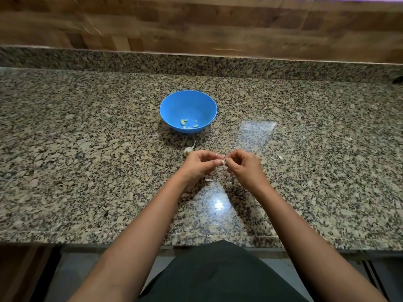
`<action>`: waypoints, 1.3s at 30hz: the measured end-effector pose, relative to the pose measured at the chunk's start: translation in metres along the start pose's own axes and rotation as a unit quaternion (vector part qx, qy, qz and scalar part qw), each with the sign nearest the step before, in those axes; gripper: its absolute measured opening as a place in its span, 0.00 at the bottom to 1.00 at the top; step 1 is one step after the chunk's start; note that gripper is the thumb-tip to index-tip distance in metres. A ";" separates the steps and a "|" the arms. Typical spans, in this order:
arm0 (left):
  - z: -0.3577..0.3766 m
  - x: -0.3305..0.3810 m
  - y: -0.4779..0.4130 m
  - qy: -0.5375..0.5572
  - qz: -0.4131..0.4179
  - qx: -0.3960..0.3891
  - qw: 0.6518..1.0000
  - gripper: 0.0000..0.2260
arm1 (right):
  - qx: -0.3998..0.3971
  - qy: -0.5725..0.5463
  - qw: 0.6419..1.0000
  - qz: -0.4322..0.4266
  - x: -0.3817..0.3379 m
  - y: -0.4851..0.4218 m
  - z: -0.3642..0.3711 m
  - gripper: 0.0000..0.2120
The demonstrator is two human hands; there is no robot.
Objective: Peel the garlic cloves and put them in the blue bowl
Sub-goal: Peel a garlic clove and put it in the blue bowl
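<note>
The granite counter (87, 149) carries the blue bowl (174, 105), centre-far, holding peeled cloves (188, 124). Near it, the left hand (199, 163) and right hand (244, 165) both pinch one clove (222, 161) between curled fingertips. A bulb (187, 151) lies just beyond the left hand. A skin scrap (208, 180) lies on the counter below the hands.

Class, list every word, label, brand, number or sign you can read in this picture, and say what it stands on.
No text can be read anywhere in the picture.
The blue bowl is plain; the granite counter and wooden wall show only pattern; the garlic clove pinched between the left hand and right hand bears no print.
</note>
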State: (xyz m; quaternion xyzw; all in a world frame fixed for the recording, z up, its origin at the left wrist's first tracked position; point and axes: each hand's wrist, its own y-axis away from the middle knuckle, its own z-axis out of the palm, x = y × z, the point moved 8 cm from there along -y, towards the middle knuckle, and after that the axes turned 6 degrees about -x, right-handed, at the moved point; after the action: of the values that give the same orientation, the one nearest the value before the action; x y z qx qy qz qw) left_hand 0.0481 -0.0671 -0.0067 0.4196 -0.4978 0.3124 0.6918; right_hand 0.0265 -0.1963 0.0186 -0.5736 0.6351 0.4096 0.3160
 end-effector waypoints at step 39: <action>-0.011 0.030 0.004 -0.142 0.106 0.121 0.977 0.04 | -0.024 -0.484 0.870 0.095 0.003 -0.002 0.013 0.09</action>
State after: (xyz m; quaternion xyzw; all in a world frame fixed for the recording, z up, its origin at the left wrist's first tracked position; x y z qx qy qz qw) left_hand 0.0585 -0.0549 0.0208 0.4851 -0.5910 0.3790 0.5214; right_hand 0.0272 -0.1863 0.0093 -0.2479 0.4438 0.6792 0.5294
